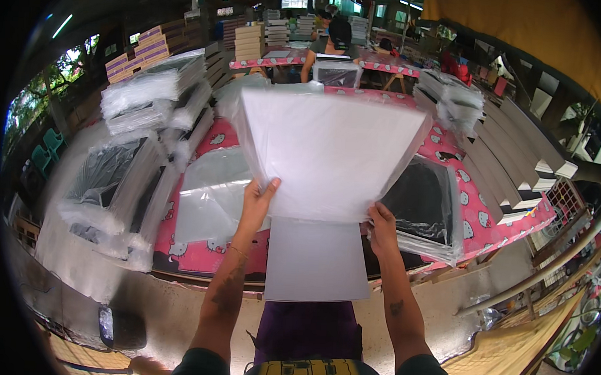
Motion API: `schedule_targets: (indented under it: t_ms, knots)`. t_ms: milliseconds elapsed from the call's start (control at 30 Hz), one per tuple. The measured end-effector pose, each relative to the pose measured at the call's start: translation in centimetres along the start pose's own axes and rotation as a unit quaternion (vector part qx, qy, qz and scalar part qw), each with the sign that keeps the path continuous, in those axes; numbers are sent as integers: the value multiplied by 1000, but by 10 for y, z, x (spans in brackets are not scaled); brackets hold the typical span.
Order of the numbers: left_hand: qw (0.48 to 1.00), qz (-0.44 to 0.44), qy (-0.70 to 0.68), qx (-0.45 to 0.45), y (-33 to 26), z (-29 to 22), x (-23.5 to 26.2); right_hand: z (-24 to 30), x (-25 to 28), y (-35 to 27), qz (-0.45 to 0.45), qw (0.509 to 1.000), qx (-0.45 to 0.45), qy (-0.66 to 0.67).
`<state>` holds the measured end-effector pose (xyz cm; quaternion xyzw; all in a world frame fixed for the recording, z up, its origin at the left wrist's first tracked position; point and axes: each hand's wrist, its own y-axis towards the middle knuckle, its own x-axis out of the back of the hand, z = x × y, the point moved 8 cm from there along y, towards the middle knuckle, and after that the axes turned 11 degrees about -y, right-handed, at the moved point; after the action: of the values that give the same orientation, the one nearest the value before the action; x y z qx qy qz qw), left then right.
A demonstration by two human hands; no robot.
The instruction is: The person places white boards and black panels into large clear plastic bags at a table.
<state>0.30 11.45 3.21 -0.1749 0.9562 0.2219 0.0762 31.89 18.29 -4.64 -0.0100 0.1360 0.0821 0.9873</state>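
Both hands hold a clear plastic bag (424, 129) with a large white sheet (329, 148) inside it, lifted up and tilted over the table. My left hand (258, 202) pinches its lower left edge, thumb on top. At the lower right corner, my right hand (381, 224) has its fingers closed on the plastic. A flat grey board (319, 262) extends below the bag's lower edge toward my body; whether it is partly inside the bag is hidden. Left of the bag lie flat clear plastic bags (213, 190). A plastic-wrapped black board (421, 199) rests on the right.
Pink patterned cloth (477, 208) covers the table. Wrapped boards (113, 186) are piled at the left, with more wrapped packs (154, 90) behind. Stacked thick boards (510, 156) stand at the right. Across the table, a person (333, 45) sits behind a wrapped board (337, 74).
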Motion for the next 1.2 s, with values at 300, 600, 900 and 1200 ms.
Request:
schedule_targets:
  t_ms: [300, 600, 900, 1200]
  knots:
    - [971, -15, -236, -41, 48, -95, -57, 71, 45, -25, -101, 981, 110, 125]
    - [937, 221, -112, 246, -8, 41, -230, 133, 158, 5, -315, 879, 264, 242]
    - [938, 96, -179, 281, -44, 122, -271, 74, 237, -24, -461, 875, 146, 41]
    - [894, 93, -214, 383, -67, 154, -222, 64, 93, -18, -232, 550, 220, -771]
